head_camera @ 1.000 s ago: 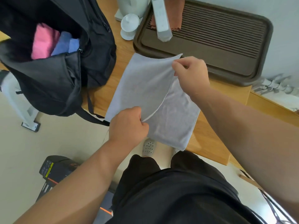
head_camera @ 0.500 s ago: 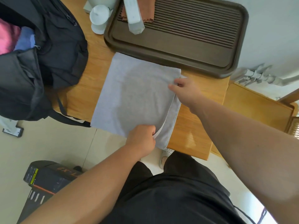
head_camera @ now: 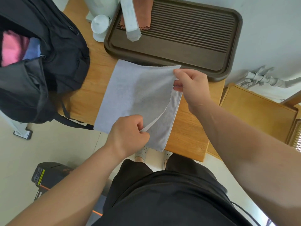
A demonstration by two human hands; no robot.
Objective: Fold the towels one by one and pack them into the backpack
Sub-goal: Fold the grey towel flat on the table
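Observation:
A light grey towel (head_camera: 130, 95) lies folded on the wooden table (head_camera: 91, 88), its near end hanging over the front edge. My left hand (head_camera: 128, 132) pinches the near corner of the top layer. My right hand (head_camera: 190, 82) pinches the far right corner of that layer, lifted a little off the layer beneath. The black backpack (head_camera: 48, 66) stands open at the left of the table. Inside it I see a pink towel (head_camera: 13, 46) and a blue towel (head_camera: 32, 49).
A dark brown slatted tray (head_camera: 187, 46) sits behind the towel, with a brown cloth (head_camera: 143, 13) and a pale long object (head_camera: 130, 20) on it. A white lidded cup (head_camera: 99, 28) stands left of the tray. A black box (head_camera: 47, 175) lies on the floor.
The top layer was laid flat to the right half a second ago. Both hands have since raised its right edge slightly off the lower layer, still pinching the same corners.

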